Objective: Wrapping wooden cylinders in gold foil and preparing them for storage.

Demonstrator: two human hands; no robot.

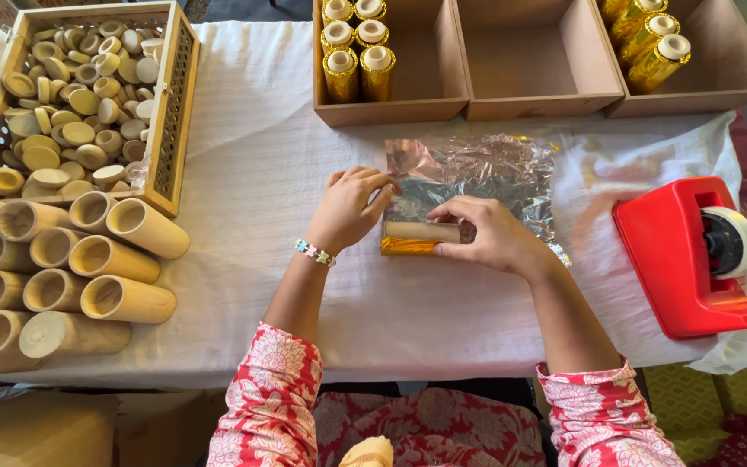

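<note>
A: From the head view, where is the short pale bamboo tube (419, 232)?

B: It lies mid-table on a crinkled sheet of shiny foil (477, 173), its near side already showing gold.

A: And the hands?

B: The left hand (349, 207) presses curled fingers at the tube's left end; the right hand (488, 233) grips its right end. A red tape dispenser (680, 259) stands right.
</note>
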